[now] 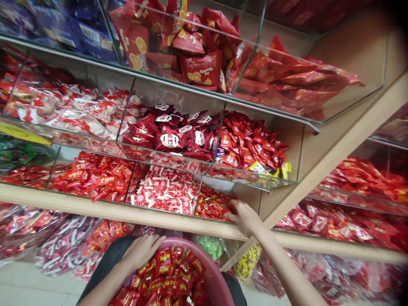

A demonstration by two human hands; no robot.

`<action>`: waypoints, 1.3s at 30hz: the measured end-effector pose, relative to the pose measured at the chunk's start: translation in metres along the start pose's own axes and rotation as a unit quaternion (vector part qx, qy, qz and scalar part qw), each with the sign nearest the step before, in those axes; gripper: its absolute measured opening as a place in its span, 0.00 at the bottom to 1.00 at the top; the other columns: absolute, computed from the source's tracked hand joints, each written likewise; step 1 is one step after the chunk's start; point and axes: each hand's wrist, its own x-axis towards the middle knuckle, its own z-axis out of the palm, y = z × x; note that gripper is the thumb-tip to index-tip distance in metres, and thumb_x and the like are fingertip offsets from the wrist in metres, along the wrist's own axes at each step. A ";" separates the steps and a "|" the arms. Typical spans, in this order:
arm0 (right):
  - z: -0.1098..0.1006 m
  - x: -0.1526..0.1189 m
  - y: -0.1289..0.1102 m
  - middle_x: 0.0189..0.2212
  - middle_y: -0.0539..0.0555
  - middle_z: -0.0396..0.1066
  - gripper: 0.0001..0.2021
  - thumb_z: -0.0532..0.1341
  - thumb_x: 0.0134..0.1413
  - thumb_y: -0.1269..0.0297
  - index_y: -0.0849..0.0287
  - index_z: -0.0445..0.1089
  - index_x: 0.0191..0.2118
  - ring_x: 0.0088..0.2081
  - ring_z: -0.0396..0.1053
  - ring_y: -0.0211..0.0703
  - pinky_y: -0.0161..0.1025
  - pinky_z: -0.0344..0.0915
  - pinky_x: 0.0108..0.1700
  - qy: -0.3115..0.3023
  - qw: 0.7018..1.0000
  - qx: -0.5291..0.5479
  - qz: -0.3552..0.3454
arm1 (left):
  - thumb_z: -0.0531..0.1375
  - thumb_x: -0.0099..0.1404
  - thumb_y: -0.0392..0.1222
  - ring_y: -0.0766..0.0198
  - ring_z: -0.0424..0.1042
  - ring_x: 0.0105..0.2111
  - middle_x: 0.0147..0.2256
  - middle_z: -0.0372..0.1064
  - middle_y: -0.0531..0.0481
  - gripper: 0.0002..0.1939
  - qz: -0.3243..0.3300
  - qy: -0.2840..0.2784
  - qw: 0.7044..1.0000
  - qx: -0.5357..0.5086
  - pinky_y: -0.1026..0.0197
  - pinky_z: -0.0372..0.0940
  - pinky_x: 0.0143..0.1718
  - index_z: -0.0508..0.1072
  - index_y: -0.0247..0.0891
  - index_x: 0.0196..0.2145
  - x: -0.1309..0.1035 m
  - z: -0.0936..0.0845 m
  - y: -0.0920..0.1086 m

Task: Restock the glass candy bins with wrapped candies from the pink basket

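Observation:
My right hand (245, 217) reaches into a bottom-shelf compartment, its fingertips at the small red-and-yellow wrapped candies (212, 203). A gap shows between its thumb and fingers, though some fingertips are hidden. My left hand (142, 250) lies over the rim of a pink plastic basin (214, 265), fingers stretched out and its thumb out of sight. Inside the basin is a heap of red-and-yellow wrapped candies (172, 274). The basin sits between the wearer's knees in dark trousers.
Glass dividers separate red-and-white candies (165, 189), orange-red packets (95, 176) and maroon packets (172, 131). Higher up are orange-printed packets (204, 63). A wooden upright (331, 148) stands right of my right hand. Bagged candies (60, 242) lie below the wooden shelf edge (79, 208).

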 end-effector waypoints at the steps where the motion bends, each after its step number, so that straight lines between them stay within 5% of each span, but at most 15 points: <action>1: 0.003 0.002 0.007 0.36 0.56 0.70 0.13 0.58 0.50 0.60 0.60 0.66 0.41 0.37 0.67 0.43 0.35 0.57 0.35 -0.026 0.999 0.024 -0.004 | 0.36 0.65 0.58 0.56 0.72 0.37 0.33 0.73 0.47 0.29 0.001 0.001 1.000 0.000 0.60 0.60 0.36 0.71 0.43 0.33 0.000 0.000 0.000; 6: 0.006 0.006 0.014 0.28 0.52 0.71 0.13 0.58 0.49 0.59 0.59 0.68 0.40 0.30 0.66 0.40 0.34 0.56 0.30 -0.045 0.994 0.096 -0.015 | 0.36 0.65 0.57 0.56 0.73 0.37 0.33 0.74 0.47 0.28 0.005 0.002 1.000 0.003 0.60 0.60 0.36 0.71 0.42 0.32 -0.001 0.000 0.000; 13: -0.010 0.017 -0.016 0.33 0.55 0.72 0.14 0.57 0.50 0.57 0.58 0.69 0.41 0.35 0.68 0.42 0.34 0.56 0.32 0.017 0.997 0.069 -0.006 | 0.36 0.66 0.57 0.56 0.73 0.37 0.33 0.74 0.47 0.27 0.004 -0.002 1.000 0.004 0.61 0.60 0.36 0.71 0.42 0.32 0.001 0.000 0.002; 21: 0.017 0.024 -0.025 0.42 0.59 0.70 0.16 0.58 0.50 0.59 0.60 0.67 0.45 0.44 0.66 0.48 0.37 0.57 0.40 -0.027 1.000 0.009 0.001 | 0.36 0.65 0.58 0.57 0.73 0.38 0.33 0.74 0.47 0.28 -0.013 -0.009 1.000 0.005 0.62 0.60 0.36 0.71 0.42 0.32 -0.002 -0.005 0.005; 32: 0.005 0.020 -0.028 0.29 0.55 0.72 0.17 0.55 0.50 0.49 0.58 0.70 0.33 0.32 0.68 0.43 0.34 0.54 0.30 -0.029 0.998 0.053 -0.001 | 0.37 0.65 0.57 0.57 0.73 0.37 0.33 0.74 0.46 0.27 -0.011 -0.003 1.000 0.000 0.62 0.60 0.36 0.71 0.42 0.31 0.001 -0.002 0.004; 39: 0.001 0.021 -0.027 0.33 0.56 0.74 0.12 0.51 0.53 0.65 0.58 0.72 0.34 0.36 0.69 0.43 0.34 0.55 0.35 -0.047 0.998 0.027 -0.027 | 0.37 0.65 0.57 0.56 0.73 0.38 0.32 0.74 0.47 0.27 -0.007 -0.004 1.000 0.001 0.62 0.60 0.35 0.71 0.43 0.32 0.000 -0.003 0.004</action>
